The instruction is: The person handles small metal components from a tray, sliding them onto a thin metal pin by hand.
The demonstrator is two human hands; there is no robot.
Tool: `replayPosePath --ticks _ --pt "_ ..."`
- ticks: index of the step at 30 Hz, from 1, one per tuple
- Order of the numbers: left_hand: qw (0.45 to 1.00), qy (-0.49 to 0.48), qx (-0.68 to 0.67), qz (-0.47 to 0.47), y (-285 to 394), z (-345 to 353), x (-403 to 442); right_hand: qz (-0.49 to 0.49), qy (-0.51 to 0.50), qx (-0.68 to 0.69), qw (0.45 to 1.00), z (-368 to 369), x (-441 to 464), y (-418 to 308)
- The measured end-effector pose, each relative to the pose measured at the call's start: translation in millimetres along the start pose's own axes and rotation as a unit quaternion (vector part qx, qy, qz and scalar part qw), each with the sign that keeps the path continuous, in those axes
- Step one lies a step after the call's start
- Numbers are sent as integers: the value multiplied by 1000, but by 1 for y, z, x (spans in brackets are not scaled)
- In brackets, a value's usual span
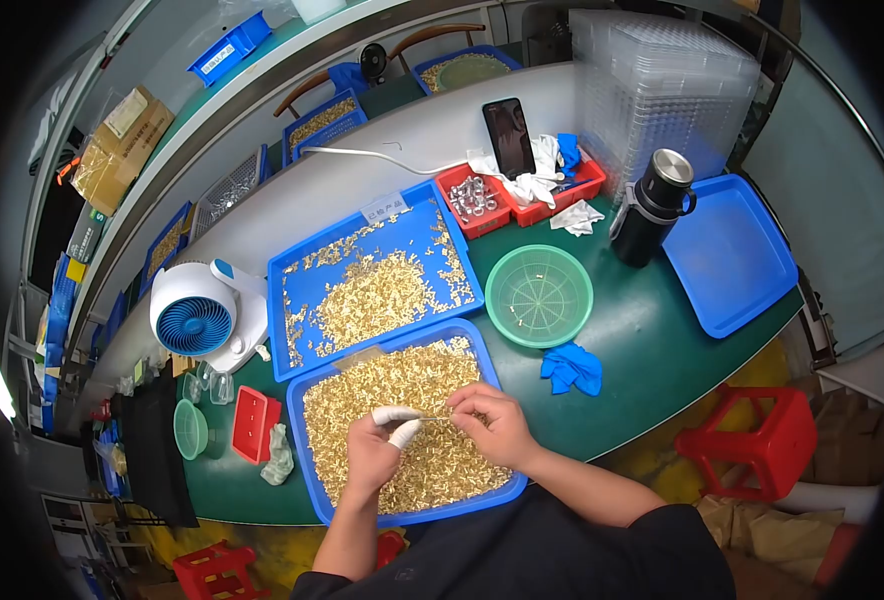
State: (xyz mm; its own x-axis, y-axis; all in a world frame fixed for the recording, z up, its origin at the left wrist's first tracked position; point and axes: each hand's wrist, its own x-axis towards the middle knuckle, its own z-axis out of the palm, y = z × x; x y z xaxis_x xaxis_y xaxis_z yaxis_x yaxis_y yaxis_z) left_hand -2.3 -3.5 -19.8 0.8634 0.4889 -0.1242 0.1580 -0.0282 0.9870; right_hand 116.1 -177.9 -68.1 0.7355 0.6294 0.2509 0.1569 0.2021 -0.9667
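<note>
The head view has the left hand and the right hand facing each other above the near blue tray, which is heaped with small gold-coloured pieces. Between their fingertips is a slender piece, roughly level and raised over the heap. The left thumb and finger, both in white covers, are closed on its left end. The right fingers curl in close at its right end, but whether they are clamped on it or only touching, I cannot tell.

Good handling here is mostly light fingertip work. A pinch at the very ends leaves the middle in plain sight; squeezing harder would probably tilt something this thin or flick it away. The covered fingertips likely feel less, so the eyes have to do more of the checking. Keeping both hands low over the near tray is sensible, as a dropped piece lands among the others and not on the green table. Sleeves and wrists are best held clear of the tray's near rim. The far blue tray, just beyond, holds a looser spread of similar pieces, so a stray one could easily mix in.
</note>
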Motion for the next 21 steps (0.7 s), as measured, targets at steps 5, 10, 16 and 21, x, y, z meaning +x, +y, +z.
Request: replayPosePath --ticks 5,10,16,21 --pt "1000 23 -10 19 -7 0 3 4 4 0 1000 1 -1 0" --pt "999 26 -19 1 3 6 -1 2 2 3 1000 1 0 1" --pt "1000 12 -3 -11 1 3 -1 8 3 0 1000 0 -1 0" --pt "1000 -5 3 -13 1 0 -1 5 5 1 1000 0 -1 0"
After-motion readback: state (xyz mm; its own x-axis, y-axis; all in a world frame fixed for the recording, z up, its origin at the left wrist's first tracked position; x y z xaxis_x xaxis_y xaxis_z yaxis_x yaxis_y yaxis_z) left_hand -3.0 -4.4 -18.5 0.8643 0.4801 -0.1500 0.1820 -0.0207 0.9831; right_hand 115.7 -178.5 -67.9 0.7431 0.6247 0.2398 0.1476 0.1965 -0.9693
